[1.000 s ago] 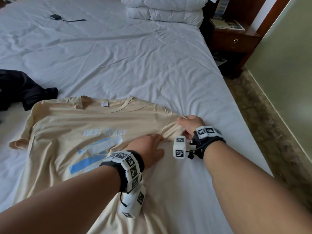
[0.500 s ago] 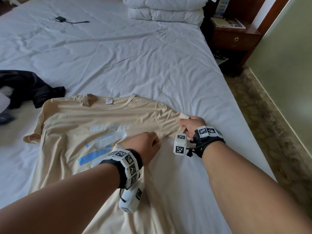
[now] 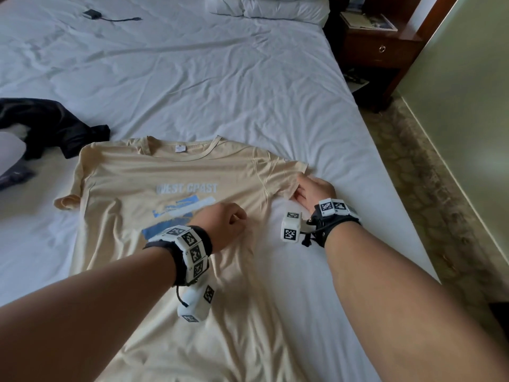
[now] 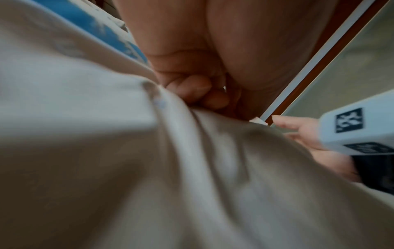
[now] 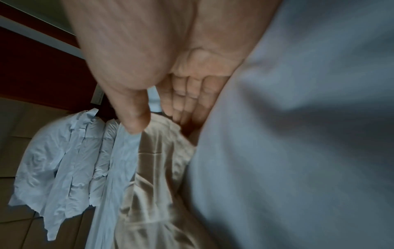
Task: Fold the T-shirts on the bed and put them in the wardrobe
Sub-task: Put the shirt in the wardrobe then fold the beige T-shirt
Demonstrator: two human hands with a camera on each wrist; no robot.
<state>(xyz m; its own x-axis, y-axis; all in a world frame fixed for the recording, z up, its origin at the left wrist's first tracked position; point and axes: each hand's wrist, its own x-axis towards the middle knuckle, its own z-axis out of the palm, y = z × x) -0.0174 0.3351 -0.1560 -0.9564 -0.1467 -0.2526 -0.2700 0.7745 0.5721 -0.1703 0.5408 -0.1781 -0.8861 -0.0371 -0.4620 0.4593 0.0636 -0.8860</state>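
A beige T-shirt [image 3: 132,188] with a blue "WEST COAST" print lies front up on the white bed [image 3: 248,92]. My left hand [image 3: 238,220] sits on its chest, just right of the print. Its fingers [image 4: 192,89] are curled and pinch a ridge of the fabric [image 4: 170,134]. My right hand [image 3: 301,190] lies flat at the shirt's right sleeve [image 3: 283,172]. Its straight fingers [image 5: 185,107] touch the sleeve's lower edge, and the thumb [image 5: 132,114] is spread apart from them. The left sleeve [image 3: 67,201] is rolled under at its end.
A black garment [image 3: 55,125] lies crumpled at the left, beside a pale and grey item [image 3: 13,161]. Pillows [image 3: 264,6] and a small black device with a cable [image 3: 92,14] lie at the head. A wooden nightstand [image 3: 380,48] and patterned carpet [image 3: 440,202] lie beyond the bed's right edge.
My right hand has let go of the bunched right sleeve and now lies flat at its edge, the sleeve spread out. My left hand has curled from flat to pinching the chest fabric.
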